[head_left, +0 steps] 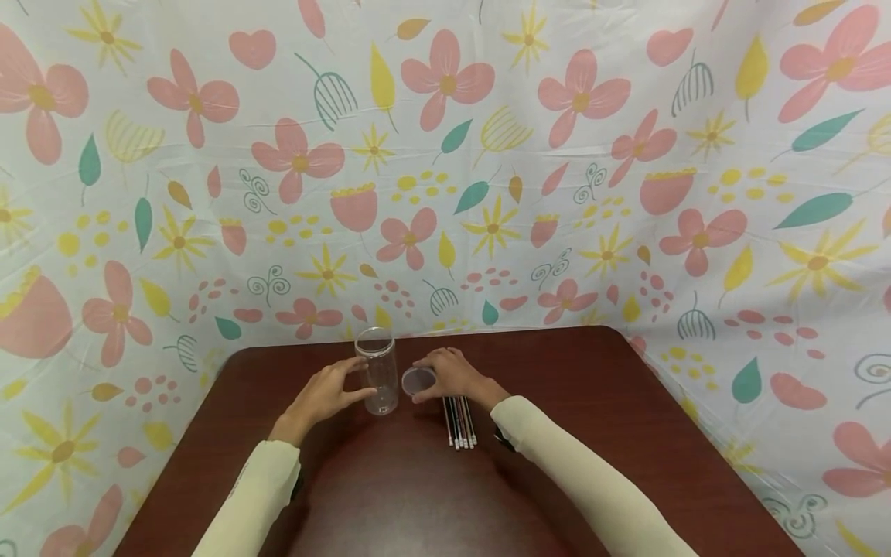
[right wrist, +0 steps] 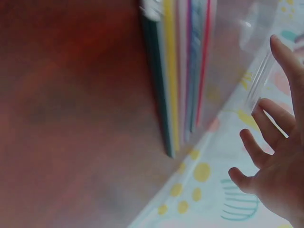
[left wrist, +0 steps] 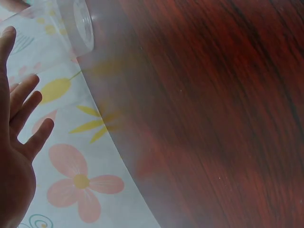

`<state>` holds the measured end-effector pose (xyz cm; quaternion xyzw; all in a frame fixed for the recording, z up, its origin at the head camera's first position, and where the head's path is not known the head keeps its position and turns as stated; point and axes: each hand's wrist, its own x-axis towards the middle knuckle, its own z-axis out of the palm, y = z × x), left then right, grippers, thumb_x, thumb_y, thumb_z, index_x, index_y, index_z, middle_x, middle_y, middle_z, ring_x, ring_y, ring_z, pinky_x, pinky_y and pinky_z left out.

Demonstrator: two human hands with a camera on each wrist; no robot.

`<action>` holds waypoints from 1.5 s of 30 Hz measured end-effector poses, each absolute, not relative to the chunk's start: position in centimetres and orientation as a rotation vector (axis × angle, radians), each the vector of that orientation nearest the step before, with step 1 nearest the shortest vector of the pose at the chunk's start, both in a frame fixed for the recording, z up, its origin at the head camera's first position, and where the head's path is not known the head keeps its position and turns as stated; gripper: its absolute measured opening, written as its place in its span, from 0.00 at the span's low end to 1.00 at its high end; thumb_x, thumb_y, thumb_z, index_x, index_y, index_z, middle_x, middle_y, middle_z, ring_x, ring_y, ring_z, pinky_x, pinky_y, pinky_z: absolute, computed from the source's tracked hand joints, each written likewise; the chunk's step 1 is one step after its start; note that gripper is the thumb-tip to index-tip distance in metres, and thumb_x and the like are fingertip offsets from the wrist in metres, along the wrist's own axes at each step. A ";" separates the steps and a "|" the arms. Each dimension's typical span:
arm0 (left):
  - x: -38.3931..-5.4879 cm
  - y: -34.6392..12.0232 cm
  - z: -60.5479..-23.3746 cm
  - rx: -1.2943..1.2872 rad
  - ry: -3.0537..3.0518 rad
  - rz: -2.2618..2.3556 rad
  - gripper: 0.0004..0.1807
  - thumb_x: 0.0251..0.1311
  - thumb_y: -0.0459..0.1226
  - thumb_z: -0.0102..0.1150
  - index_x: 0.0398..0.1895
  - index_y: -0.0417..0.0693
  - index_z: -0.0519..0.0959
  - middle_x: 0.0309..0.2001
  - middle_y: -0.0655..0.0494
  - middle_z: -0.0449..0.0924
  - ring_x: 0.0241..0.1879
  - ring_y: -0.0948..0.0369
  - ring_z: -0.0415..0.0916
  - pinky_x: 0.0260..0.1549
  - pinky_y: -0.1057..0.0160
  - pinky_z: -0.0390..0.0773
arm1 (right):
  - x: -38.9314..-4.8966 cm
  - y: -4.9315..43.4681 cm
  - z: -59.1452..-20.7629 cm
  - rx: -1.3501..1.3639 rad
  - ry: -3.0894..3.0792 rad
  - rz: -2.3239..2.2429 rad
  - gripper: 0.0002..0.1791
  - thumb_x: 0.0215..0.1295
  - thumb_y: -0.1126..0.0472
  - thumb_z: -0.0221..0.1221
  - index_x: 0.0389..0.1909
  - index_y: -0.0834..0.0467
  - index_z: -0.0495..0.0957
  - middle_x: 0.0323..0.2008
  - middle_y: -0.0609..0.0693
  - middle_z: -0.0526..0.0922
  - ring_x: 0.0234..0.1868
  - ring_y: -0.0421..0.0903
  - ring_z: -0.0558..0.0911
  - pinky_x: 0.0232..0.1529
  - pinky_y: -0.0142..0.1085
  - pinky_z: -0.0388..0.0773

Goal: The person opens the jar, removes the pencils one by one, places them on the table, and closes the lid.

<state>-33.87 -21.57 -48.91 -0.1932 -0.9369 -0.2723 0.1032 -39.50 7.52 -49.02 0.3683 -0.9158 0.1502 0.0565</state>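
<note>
A tall clear jar (head_left: 380,379) stands upright on the table with its mouth uncovered. My left hand (head_left: 326,396) is at the jar's left side, thumb and fingers spread apart, fingertips overlapping its edge in the head view. In the left wrist view those fingers are extended, with the jar (left wrist: 80,28) beyond them. Between thumb and fingers, my right hand (head_left: 452,374) pinches a round clear lid (head_left: 418,381), tilted on edge just right of the jar. Several pencils (head_left: 459,424) lie side by side under the right hand, their eraser ends toward me.
The dark red-brown wooden table (head_left: 390,487) ends at a back edge close to a hanging cloth (head_left: 445,170) printed with flowers and leaves. In the right wrist view the pencils (right wrist: 178,71) show several colours.
</note>
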 end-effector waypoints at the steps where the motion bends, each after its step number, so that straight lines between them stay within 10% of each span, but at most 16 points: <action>1: -33.9 -21.6 -48.9 -0.572 -2.767 -0.799 0.40 0.49 0.63 0.64 0.63 0.56 0.71 0.58 0.60 0.77 0.58 0.56 0.73 0.53 0.48 0.74 | -39.6 7.6 -48.6 1.114 -2.763 0.454 0.42 0.42 0.31 0.69 0.58 0.49 0.78 0.52 0.44 0.80 0.57 0.48 0.73 0.61 0.57 0.61; 9: -33.7 -21.8 -48.7 -0.589 -2.762 -0.785 0.41 0.49 0.64 0.63 0.64 0.53 0.71 0.57 0.58 0.78 0.58 0.56 0.73 0.54 0.48 0.73 | -40.3 7.2 -44.0 1.129 -2.615 0.485 0.38 0.45 0.31 0.67 0.55 0.48 0.80 0.47 0.45 0.83 0.42 0.43 0.79 0.46 0.44 0.72; 45: -33.9 -21.6 -48.8 -0.592 -2.772 -0.805 0.38 0.52 0.56 0.67 0.66 0.53 0.69 0.58 0.59 0.77 0.59 0.55 0.72 0.53 0.46 0.73 | -38.9 1.5 -37.5 1.297 -2.451 0.563 0.37 0.48 0.34 0.68 0.55 0.53 0.80 0.54 0.47 0.80 0.58 0.45 0.74 0.64 0.44 0.65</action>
